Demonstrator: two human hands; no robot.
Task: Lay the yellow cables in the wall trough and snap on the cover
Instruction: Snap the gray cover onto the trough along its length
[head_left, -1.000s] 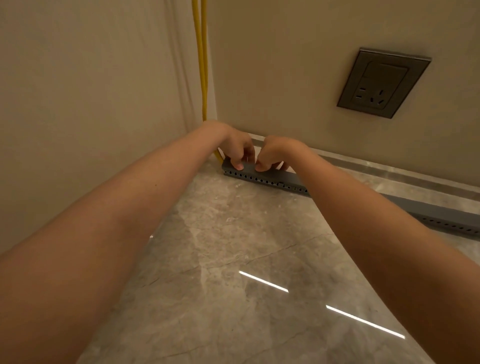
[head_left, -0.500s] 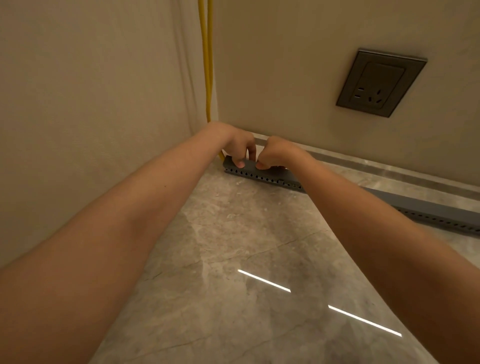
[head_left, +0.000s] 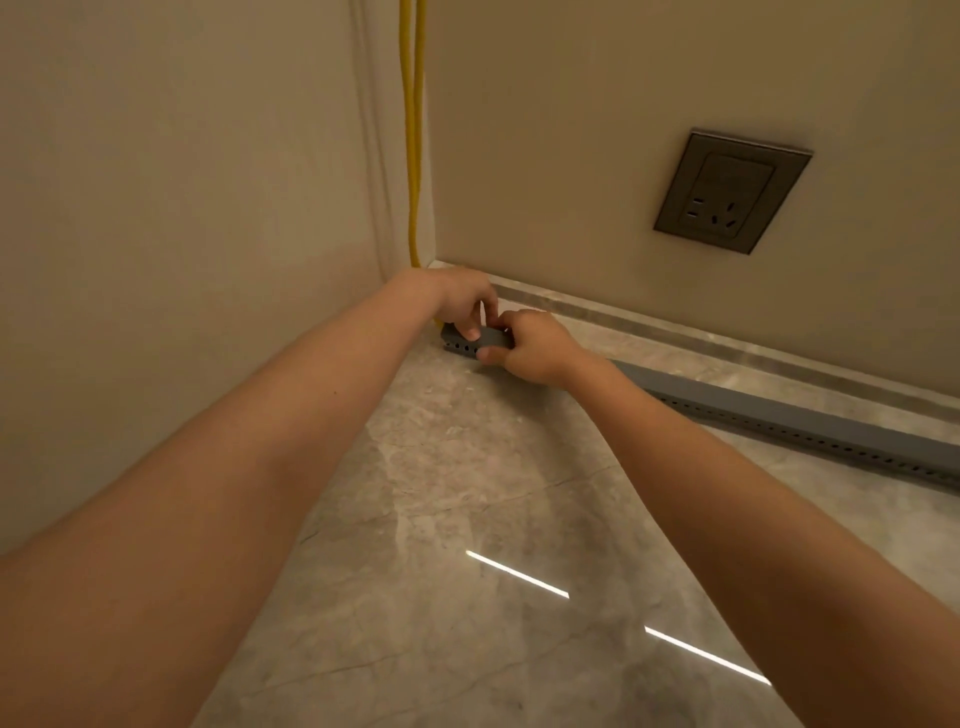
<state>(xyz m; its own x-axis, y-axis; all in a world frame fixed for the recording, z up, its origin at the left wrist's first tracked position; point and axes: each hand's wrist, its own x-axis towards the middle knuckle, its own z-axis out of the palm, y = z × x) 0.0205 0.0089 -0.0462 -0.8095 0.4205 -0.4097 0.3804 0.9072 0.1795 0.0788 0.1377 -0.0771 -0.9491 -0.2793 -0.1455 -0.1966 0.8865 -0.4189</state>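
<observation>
- Head view looks down my two bare forearms to the corner where two beige walls meet the glossy grey marble floor (head_left: 467, 519).
- My left hand (head_left: 457, 299) sits at the corner end of the long grey perforated plastic wall trough (head_left: 779, 415), fingers curled down, fingertips pressing on the flat grey cover strip (head_left: 493, 336).
- My right hand (head_left: 535, 345) is just beside it, clamped on the same cover: thumb on the trough's holed front face, fingers over the top.
- The trough lies on the floor along the foot of the right-hand wall, running away toward the right edge.
- Two yellow cables (head_left: 413, 130) hang straight down the corner and pass behind my left wrist; I cannot see them inside the trough.
- A dark grey square wall socket (head_left: 732, 192) sits on the right wall, well above the trough.
</observation>
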